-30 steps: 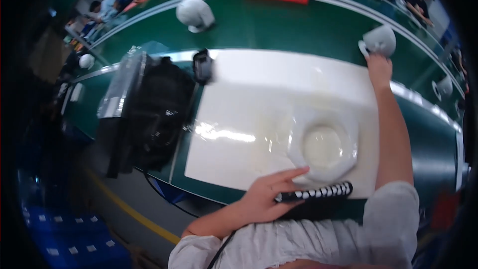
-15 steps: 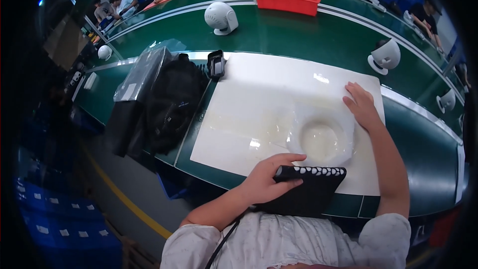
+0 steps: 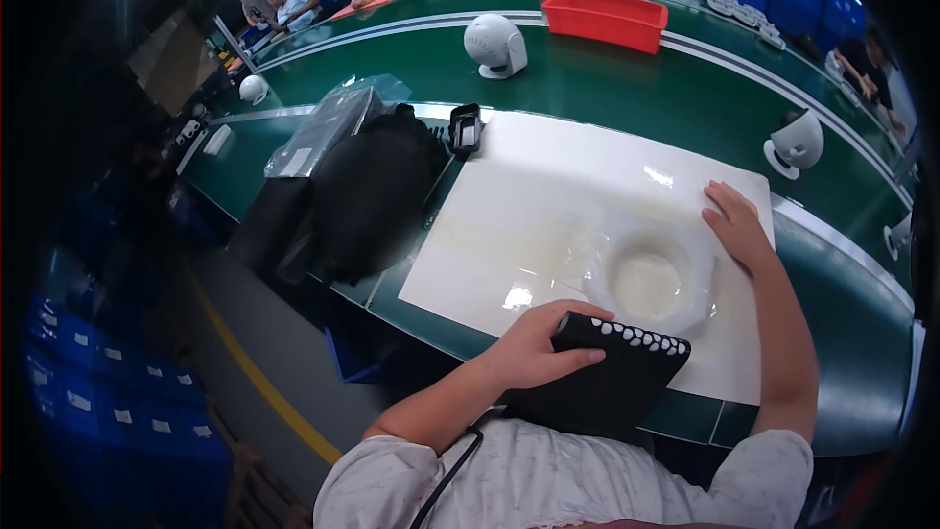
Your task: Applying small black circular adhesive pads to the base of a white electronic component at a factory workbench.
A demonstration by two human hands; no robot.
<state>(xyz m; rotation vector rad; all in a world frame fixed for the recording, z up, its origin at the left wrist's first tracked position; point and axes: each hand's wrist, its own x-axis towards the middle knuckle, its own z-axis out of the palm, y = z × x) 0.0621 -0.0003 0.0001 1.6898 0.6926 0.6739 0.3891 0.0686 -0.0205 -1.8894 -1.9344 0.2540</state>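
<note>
Black slab (image 3: 627, 382) is tilted at the near edge of the bench (image 3: 832, 353), in front of the shirt (image 3: 587, 470), with its white-spotted edge uppermost. The left hand (image 3: 539, 348) grips its left end, thumb on the face toward the person, index finger just past the top edge; the other fingers are hidden behind. It looks stiff and fairly light, its smooth faces perhaps slippery and its corners open to knocks; pinching it across the thickness near each end should serve. The lower part fades into dark, so where it ends or what supports it cannot be told. The right hand (image 3: 739, 225) lies palm-down over the right side of the board (image 3: 548, 167), fingers loosely spread, holding nothing; whether it presses there is unclear. Beyond the slab sits a wrapped ring (image 3: 695, 284), its outline lost in glare. Left is a blurred bag (image 3: 377, 186); far right, a white unit (image 3: 898, 235) is cut off.
</note>
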